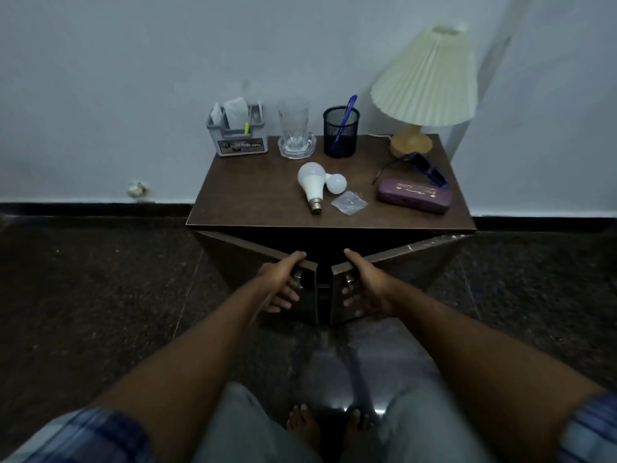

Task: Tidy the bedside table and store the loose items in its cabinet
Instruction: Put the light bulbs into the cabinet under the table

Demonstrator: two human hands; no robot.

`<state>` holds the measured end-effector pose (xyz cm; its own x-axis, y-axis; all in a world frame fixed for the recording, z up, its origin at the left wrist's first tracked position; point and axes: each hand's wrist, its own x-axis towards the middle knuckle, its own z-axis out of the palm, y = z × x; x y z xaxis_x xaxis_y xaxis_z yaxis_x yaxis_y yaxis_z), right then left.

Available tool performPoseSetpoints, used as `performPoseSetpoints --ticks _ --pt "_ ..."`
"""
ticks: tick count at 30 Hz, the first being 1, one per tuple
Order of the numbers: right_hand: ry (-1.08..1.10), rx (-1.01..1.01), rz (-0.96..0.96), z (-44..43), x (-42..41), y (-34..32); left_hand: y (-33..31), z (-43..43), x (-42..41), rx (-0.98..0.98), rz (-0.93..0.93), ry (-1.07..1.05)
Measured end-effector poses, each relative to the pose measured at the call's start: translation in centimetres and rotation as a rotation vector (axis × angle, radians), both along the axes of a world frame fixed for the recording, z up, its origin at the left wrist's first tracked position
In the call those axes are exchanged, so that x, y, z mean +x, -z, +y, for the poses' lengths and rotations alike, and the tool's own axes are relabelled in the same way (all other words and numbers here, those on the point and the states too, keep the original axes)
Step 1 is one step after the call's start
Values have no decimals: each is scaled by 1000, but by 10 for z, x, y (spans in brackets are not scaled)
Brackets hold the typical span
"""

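Head view, I'm looking down at a dark wood-laminate bedside table (253,208) against a pale wall, both cabinet doors swung partly out toward me. My left hand (280,282) is closed around the inner edge of the left door (253,259), thumb on its top edge, fingers curled over the front near a small metal handle. My right hand (364,285) grips the right door (410,262) the same way. The gap between the doors is narrow and the cabinet inside is dark, can't tell what's in it. On top, back row left to right: grey plastic organizer (237,135) with papers, clear ribbed glass (293,128) on a glass coaster, black mesh pen cup (341,132) with a blue pen (345,120) leaning right, lamp (425,81) with a pleated cream shade on a rounded yellowish base. Loose items nearer me: large white bulb (311,182) lying with its metal cap pointing toward me, small white bulb (336,183) touching its right side, clear plastic packet (349,202) just beside both. Purple glasses case (415,195) lies long axis left-right near the right edge, dark sunglasses (424,170) just behind it. Floor is dark speckled stone.
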<state>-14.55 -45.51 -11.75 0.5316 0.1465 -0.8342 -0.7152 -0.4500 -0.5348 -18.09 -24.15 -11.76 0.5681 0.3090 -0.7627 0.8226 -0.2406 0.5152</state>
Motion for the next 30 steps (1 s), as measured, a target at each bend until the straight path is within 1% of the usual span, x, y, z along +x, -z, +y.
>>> performPoseSetpoints --ticks 2,4,10,14,18,22,25,28,30 --pt "-43 2 57 -9 -12 -10 -6 3 -16 -9 60 48" --pt "-79 -69 72 -19 -23 -22 -14 10 -33 -20 108 113" --pt "-152 -212 -33 -25 -51 -51 -32 33 -84 -39 136 192" --pt "-230 -310 -68 -42 -71 -56 -39 40 -101 38 182 248" --pt "-297 -338 -97 -66 -78 -56 -39 52 -111 97 163 213" --pt "-380 -388 -97 -86 -80 -58 -42 65 -119 70 149 162" --pt "-436 -419 -141 -93 -78 -55 -49 74 -130 116 167 183" --pt "-490 -456 -141 -96 -76 -54 -55 89 -138 179 118 236" --pt "-521 -485 -149 -98 -75 -53 -59 97 -145 214 121 257"
